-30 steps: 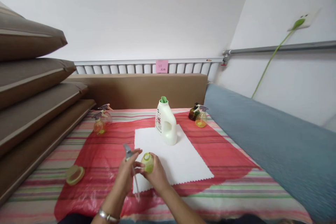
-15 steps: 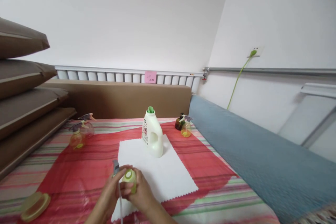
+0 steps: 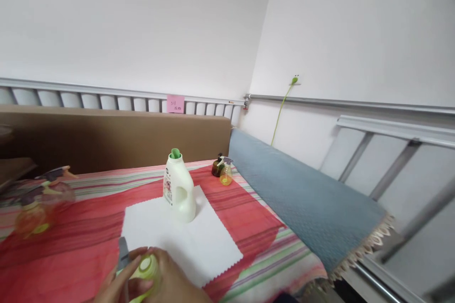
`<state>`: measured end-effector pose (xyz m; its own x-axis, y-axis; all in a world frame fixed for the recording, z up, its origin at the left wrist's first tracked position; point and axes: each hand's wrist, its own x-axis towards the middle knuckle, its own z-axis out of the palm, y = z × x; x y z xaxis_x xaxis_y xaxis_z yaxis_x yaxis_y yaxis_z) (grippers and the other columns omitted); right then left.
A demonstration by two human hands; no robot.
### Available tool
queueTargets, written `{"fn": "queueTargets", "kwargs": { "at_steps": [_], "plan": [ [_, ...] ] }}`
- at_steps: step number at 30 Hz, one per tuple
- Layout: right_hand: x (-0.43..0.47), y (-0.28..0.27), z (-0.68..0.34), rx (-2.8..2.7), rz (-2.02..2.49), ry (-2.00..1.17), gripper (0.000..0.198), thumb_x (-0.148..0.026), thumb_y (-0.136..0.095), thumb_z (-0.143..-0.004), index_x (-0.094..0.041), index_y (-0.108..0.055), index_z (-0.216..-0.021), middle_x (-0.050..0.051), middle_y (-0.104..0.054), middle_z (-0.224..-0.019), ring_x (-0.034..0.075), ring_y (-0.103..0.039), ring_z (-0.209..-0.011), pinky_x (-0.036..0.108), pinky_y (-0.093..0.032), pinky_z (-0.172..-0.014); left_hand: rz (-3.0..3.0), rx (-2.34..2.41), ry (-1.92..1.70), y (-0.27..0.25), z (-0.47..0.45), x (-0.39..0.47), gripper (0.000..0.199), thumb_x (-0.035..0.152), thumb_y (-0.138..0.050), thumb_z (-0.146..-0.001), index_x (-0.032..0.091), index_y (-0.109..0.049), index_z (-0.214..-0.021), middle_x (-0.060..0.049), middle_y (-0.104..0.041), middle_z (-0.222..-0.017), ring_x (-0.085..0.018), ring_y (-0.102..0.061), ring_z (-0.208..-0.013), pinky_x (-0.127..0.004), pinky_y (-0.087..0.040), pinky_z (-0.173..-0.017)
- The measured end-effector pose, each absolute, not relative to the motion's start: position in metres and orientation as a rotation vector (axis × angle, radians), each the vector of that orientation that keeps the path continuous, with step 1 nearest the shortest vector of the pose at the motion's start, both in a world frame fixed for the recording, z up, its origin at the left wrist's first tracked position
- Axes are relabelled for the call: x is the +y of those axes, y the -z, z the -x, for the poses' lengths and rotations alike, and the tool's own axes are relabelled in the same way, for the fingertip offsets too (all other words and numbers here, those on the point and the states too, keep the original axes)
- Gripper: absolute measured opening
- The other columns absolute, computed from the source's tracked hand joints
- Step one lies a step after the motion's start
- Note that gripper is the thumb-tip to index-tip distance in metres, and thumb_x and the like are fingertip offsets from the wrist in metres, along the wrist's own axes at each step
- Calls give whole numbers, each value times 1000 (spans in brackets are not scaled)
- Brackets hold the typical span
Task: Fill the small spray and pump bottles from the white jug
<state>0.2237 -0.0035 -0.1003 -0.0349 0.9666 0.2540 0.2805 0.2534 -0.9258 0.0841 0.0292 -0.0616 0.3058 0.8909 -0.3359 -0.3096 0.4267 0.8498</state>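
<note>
Wall radiator (image 3: 106,102) and brown panel (image 3: 124,139) run behind the white jug (image 3: 175,177), our landmark; a blue pad (image 3: 284,194) lies right of it. We note the jug upright on a white sheet (image 3: 213,246), over a red sheet (image 3: 71,251) and striped cloth (image 3: 266,272), with a green spout (image 3: 175,153) at its mouth. Well left of the jug: an orange spray bottle (image 3: 28,218) and a pink spray bottle (image 3: 64,194). Right of and beyond it: a dark bottle (image 3: 216,168) beside a yellow spray bottle (image 3: 225,177).

Nearer us than the jug and to its left is the small green bottle (image 3: 152,270), neck uncovered. Our right grip (image 3: 177,284) is curled firmly round it. Our left grip (image 3: 117,286) is closed about the spray head (image 3: 122,252), its fingers also against the bottle. Contents: cannot tell.

Step in hand, as we judge it: handling the bottle with its head off. Any next move calls for a level neck and a steady right hold.
</note>
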Motion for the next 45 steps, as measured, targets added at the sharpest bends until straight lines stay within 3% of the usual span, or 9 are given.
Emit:
{"fn": "queueTargets", "kwargs": {
  "at_steps": [2, 5, 7, 11, 16, 20, 26, 32, 45],
  "plan": [
    [-7, 92, -248, -1491, 1282, -720, 82, -27, -82, -44, -26, -54, -121, 6, -57, -125, 29, -52, -113, 41, -39, -98, -758, 960, -928, 59, -84, 26, 55, 36, -84, -46, 21, -63, -95, -2, -73, -90, -21, -68, -55, -35, -58, -63],
    [9, 78, -295, -1166, 1404, -430, 41, -32, -62, -71, -22, -59, -112, 7, -62, -117, 23, -55, -109, 38, -40, -97, -757, 989, -904, 53, -85, 22, 58, 43, -80, -52, 21, -60, -102, -5, -71, -98, -19, -67, -52, -36, -58, -65],
    [34, 70, -325, -1029, 1459, -363, 45, -37, -47, -81, -18, -49, -122, 13, -54, -127, 24, -51, -113, 39, -40, -96, -761, 992, -878, 50, -85, 22, 58, 45, -77, -56, 20, -59, -105, -6, -70, -101, -19, -67, -54, -36, -57, -67],
    [90, 62, -352, -927, 1576, -298, 59, -38, -58, -73, -12, -44, -125, 18, -50, -129, 28, -46, -119, 40, -38, -96, -786, 1007, -877, 54, -87, 25, 59, 48, -76, -58, 18, -58, -106, -8, -70, -101, -21, -68, -56, -38, -57, -68],
    [123, 67, -342, -1040, 1687, -415, 26, -37, -62, -79, -14, -60, -90, 3, -64, -87, 16, -60, -78, 35, -49, -74, -768, 1011, -889, 57, -90, 26, 58, 48, -76, -57, 18, -57, -102, -10, -66, -112, -18, -66, -50, -37, -58, -62],
    [126, 59, -336, -1042, 1733, -419, 25, -39, -57, -83, -14, -58, -87, 1, -62, -82, 14, -59, -71, 32, -48, -68, -772, 959, -900, 46, -89, 20, 49, 46, -71, -64, 19, -55, -101, -10, -61, -121, -17, -67, -52, -34, -57, -60],
    [85, -6, -357, -1126, 1697, -317, 42, -51, -58, -70, -14, -59, -89, 4, -64, -75, 19, -58, -65, 28, -42, -56, -771, 932, -894, 39, -86, 16, 44, 45, -66, -70, 18, -53, -103, -10, -59, -124, -17, -68, -54, -31, -55, -57],
    [-4, -75, -386, -1365, 1778, -244, 39, -54, -63, -64, -17, -63, -77, -2, -56, -53, 17, -51, -51, 28, -38, -52, -797, 850, -916, 46, -84, 15, 47, 48, -64, -71, 18, -53, -105, -12, -56, -127, -16, -69, -59, -30, -55, -62],
    [-105, -83, -375, -1902, 2124, -425, 39, -55, -55, -70, -23, -64, -91, 3, -71, -83, 21, -61, -62, 30, -46, -61, -851, 840, -950, 49, -87, 8, 51, 52, -63, -70, 17, -54, -105, -13, -56, -126, -18, -69, -58, -27, -54, -57]
  ]
}}
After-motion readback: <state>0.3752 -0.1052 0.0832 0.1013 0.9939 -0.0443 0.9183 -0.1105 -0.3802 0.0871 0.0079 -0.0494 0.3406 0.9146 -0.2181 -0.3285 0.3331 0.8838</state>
